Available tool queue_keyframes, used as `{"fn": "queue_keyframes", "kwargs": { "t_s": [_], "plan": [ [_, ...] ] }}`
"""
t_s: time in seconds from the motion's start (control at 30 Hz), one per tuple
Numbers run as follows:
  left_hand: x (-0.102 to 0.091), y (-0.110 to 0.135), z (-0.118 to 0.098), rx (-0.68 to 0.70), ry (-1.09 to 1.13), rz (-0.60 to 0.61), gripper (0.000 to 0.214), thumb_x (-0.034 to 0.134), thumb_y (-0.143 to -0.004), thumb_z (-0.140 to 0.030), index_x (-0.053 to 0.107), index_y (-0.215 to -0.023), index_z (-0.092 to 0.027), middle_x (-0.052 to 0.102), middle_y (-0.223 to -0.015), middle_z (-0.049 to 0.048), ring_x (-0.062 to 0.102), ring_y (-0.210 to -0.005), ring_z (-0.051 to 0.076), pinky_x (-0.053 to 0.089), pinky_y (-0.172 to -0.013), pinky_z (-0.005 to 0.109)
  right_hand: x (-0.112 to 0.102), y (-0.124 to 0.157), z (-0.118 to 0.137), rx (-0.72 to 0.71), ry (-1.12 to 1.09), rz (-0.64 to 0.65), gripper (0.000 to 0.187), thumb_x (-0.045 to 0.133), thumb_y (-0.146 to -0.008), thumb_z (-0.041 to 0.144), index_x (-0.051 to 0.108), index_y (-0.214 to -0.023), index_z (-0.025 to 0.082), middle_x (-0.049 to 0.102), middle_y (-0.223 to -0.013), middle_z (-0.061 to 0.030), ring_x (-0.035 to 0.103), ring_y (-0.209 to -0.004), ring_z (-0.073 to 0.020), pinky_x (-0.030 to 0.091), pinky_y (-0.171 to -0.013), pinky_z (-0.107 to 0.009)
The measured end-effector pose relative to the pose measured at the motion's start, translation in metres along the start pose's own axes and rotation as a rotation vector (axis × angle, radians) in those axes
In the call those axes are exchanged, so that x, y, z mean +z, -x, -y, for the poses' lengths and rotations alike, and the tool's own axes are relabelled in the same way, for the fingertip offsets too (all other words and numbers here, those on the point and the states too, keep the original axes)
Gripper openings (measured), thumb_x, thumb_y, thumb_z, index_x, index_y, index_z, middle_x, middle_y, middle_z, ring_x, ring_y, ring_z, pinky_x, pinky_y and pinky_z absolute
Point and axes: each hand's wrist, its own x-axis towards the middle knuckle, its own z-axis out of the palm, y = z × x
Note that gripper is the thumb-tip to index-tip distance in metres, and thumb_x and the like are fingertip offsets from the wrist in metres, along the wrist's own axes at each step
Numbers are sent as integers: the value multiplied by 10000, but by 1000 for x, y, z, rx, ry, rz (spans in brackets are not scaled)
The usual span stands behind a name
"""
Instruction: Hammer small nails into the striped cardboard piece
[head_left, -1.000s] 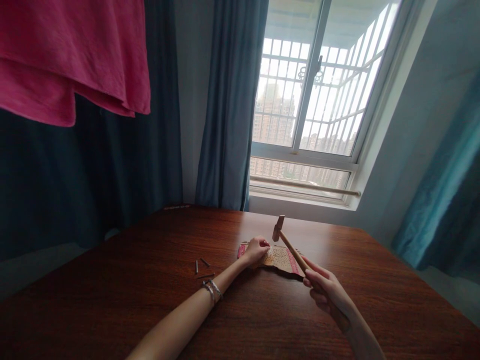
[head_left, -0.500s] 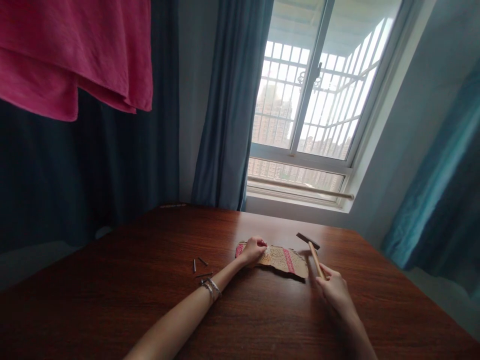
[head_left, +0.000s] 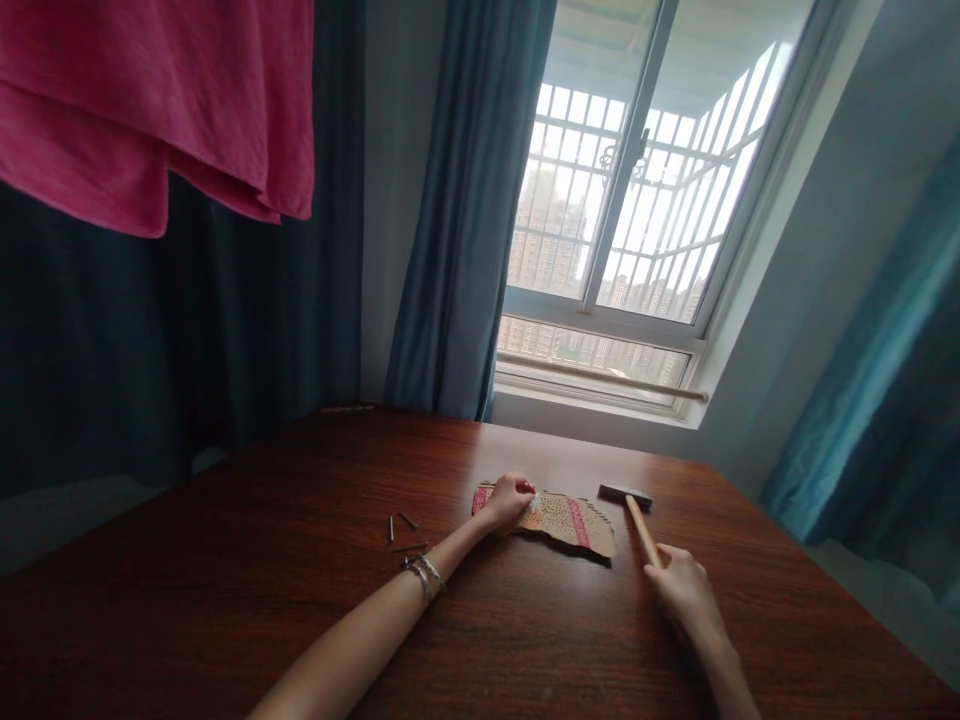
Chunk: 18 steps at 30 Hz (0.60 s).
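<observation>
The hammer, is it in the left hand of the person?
No, the right hand is on the hammer, while the left hand is apart from it, at the cardboard piece.

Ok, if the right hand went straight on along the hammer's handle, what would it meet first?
The right hand, with the hammer leading, would seemingly pass over the tabletop and first meet the wall below the window; depth is hard to judge here.
</observation>
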Motion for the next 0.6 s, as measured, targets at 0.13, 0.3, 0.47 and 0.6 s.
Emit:
{"fn": "queue_keyframes", "kwargs": {
  "t_s": [0.13, 0.3, 0.47, 0.6],
  "plan": [
    [0, 0, 0, 8, 4, 0, 159, 556, -660, -158, 669, -772, -146, 678, -784, 28, 618, -754, 146, 460, -686, 216, 1, 0, -1, 12, 64, -29, 480, 519, -663, 298, 582, -1115, 149, 684, -924, -145, 628, -875, -300, 434, -713, -332],
    [-1, -1, 1, 27, -23, -3, 180, 550, -660, -158, 675, -787, -139, 679, -812, 36, 618, -767, 141, 460, -708, 210, 1, 6, -1, -33, 134, -37, 423, 483, -710, 310, 570, -1100, 173, 680, -935, -131, 627, -887, -282, 438, -721, -334],
    [1, -5, 6, 24, -2, -2, 221, 603, -664, -255, 671, -844, -146, 678, -846, 45, 618, -784, 157, 471, -723, 233, 2, 8, -2, -38, 165, -33, 389, 494, -722, 318, 568, -1079, 181, 682, -921, -132, 629, -885, -281, 439, -709, -330],
    [4, -7, 12, 36, 144, 8, 388, 642, -648, -321, 628, -991, -139, 672, -893, 59, 618, -824, 168, 483, -730, 250, 2, 6, -4, -32, 151, -17, 357, 521, -706, 318, 577, -1037, 196, 688, -882, -119, 641, -846, -275, 439, -679, -319]
  ]
}}
